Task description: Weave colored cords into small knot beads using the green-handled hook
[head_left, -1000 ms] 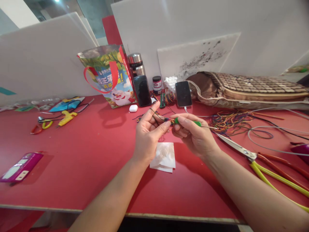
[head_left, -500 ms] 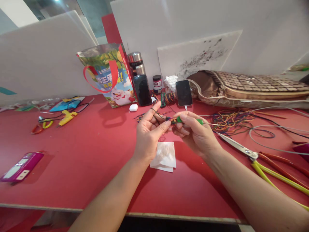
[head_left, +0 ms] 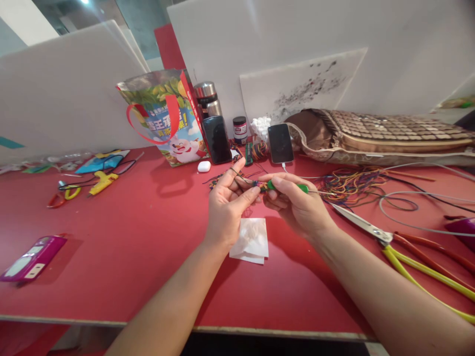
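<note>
My left hand (head_left: pixel 225 210) pinches a small multicoloured crocheted piece (head_left: pixel 263 187) between thumb and fingers. A dark strand of yarn (head_left: pixel 237 173) runs over its raised index finger. In my right hand (head_left: pixel 300 205) is a green-handled crochet hook (head_left: pixel 302 188), gripped between thumb and fingers close to the piece. Thin metal sticks out to the right of the green handle; the tip at the piece is too small to make out. Below the hands, a folded white paper (head_left: pixel 250 242) lies on the red table (head_left: pixel 148 267).
Large scissors (head_left: pixel 382 235) and loose multicoloured yarn (head_left: pixel 351 185) lie on the right. Two phones (head_left: pixel 217 139) (head_left: pixel 280 143), a jar (head_left: pixel 240 130), a yarn ball (head_left: pixel 260 150) and a printed bag (head_left: pixel 166 118) stand behind. Leftward are a yellow glue gun (head_left: pixel 103 183) and a magenta device (head_left: pixel 33 258).
My right hand and the crochet hook have shifted slightly left, nearer my left hand. My left hand keeps its pinch on the crocheted piece. The whole view has moved a little.
</note>
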`<state>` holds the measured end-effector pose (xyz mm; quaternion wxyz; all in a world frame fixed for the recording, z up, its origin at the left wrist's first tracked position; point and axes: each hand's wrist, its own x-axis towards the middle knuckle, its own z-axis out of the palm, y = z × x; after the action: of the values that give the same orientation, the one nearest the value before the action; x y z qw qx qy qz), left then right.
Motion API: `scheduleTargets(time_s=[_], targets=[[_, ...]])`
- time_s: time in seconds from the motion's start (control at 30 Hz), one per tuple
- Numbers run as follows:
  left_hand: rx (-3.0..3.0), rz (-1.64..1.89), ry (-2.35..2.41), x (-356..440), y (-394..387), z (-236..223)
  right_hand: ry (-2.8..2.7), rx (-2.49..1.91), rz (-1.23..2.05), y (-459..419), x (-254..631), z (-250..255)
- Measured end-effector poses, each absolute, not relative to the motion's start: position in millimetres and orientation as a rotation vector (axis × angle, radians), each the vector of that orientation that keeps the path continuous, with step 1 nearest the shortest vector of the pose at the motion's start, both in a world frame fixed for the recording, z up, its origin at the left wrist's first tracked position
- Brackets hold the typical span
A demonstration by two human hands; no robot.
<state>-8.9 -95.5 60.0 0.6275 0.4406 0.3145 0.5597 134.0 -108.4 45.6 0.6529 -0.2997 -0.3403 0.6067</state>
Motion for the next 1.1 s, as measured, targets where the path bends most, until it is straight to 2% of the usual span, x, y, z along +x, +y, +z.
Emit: scheduleTargets(time_s=[1.1], targets=[[0.952, 1.361, 0.732, -8.6, -93.0, 60.2, -0.780, -0.683, 1.352, -111.1, 136.2, 49.5]])
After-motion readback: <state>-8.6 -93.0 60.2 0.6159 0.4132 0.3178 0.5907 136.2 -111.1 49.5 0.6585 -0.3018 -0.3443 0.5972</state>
